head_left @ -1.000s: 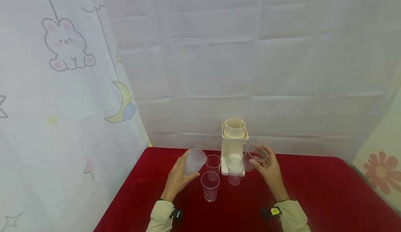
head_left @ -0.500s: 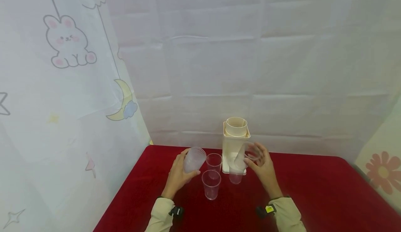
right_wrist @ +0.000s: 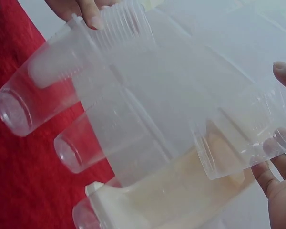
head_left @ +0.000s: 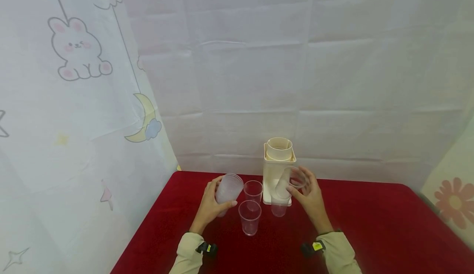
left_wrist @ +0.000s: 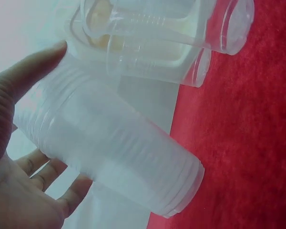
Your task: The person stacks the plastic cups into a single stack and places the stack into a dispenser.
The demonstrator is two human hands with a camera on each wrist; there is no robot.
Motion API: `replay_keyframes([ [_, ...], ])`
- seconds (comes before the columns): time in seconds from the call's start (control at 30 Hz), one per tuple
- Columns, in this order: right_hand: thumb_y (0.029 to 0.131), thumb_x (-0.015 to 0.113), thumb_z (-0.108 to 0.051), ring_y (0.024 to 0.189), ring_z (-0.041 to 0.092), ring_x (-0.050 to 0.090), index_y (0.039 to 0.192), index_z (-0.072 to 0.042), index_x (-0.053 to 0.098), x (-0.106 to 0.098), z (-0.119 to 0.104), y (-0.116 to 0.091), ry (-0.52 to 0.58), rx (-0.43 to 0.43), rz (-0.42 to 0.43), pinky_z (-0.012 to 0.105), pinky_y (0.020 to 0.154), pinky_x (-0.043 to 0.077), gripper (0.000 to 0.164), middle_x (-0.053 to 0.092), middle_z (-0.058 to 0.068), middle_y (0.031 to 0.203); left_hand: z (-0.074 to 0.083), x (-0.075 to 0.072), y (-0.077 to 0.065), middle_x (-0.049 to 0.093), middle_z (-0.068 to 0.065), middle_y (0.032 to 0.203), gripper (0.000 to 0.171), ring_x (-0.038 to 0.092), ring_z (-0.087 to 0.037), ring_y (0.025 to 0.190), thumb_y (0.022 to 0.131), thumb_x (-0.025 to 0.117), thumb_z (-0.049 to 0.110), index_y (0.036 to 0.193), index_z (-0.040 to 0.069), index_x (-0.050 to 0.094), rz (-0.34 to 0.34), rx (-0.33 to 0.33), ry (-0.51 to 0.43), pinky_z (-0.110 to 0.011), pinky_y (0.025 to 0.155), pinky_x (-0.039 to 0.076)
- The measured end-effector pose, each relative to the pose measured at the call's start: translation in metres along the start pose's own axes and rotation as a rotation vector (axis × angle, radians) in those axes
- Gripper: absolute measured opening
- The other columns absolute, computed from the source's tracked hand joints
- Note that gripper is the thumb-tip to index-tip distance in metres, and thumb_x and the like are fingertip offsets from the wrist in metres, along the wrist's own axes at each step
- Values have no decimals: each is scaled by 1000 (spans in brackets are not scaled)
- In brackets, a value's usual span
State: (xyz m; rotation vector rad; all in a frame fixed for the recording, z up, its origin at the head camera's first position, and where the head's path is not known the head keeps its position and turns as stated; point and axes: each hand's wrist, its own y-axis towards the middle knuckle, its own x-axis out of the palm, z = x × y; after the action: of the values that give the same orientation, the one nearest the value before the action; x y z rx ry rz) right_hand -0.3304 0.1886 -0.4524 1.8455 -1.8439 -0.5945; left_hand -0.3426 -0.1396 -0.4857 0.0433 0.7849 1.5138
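Observation:
My left hand (head_left: 209,204) grips a tilted stack of nested clear plastic cups (head_left: 228,191), thumb on one side and fingers on the other. A single clear plastic cup (right_wrist: 243,143) is in my right hand (head_left: 313,200), held tilted by the rim end, its base toward the left. Below it on the table stands an upright clear cup (head_left: 279,209); whether the two touch I cannot tell. Two more upright clear cups stand between the hands, a nearer one (head_left: 250,221) and a farther one (head_left: 253,191).
A cream-coloured upright holder (head_left: 272,173) with a round ring on top stands behind the cups. Red cloth covers the table (head_left: 370,224). A white sheet (head_left: 237,80) hangs behind, and a patterned one (head_left: 85,109) hangs at the left.
My right hand has moved left with its cup, from beside the standing right cup to above it. The left hand and its stack have stayed nearly in place.

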Motion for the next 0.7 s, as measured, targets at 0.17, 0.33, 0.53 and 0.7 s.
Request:
replay_keyframes([
  [0.17, 86, 69, 11, 123, 21, 53, 149, 4, 29, 6, -1, 6, 11, -35, -30, 23, 101, 44, 74, 44, 29, 144, 1, 1, 0, 53, -5, 120, 87, 47, -22, 112, 71, 89, 35, 146, 27, 46, 3, 1, 2, -44, 83, 48],
  [0.33, 84, 68, 16, 125, 23, 52, 148, 7, 29, 15, -2, 11, 71, -47, -41, 26, 100, 46, 76, 44, 31, 144, 1, 2, 0, 54, -6, 120, 90, 46, -22, 111, 71, 89, 34, 148, 28, 44, 11, 21, 6, -43, 81, 48],
  [0.53, 84, 68, 15, 126, 23, 51, 150, 4, 29, 20, -3, 13, 64, -33, -46, 27, 100, 46, 77, 44, 29, 144, 1, 3, -1, 54, -7, 120, 95, 44, -23, 112, 71, 89, 33, 152, 21, 41, 12, 33, 3, -44, 80, 46],
  [0.7, 85, 68, 14, 128, 25, 48, 151, 4, 28, 22, -5, 15, 61, -31, -47, 27, 101, 45, 77, 44, 27, 145, 1, 3, 0, 54, -8, 120, 94, 44, -24, 111, 71, 89, 34, 152, 22, 41, 21, 43, 18, -43, 80, 45],
])
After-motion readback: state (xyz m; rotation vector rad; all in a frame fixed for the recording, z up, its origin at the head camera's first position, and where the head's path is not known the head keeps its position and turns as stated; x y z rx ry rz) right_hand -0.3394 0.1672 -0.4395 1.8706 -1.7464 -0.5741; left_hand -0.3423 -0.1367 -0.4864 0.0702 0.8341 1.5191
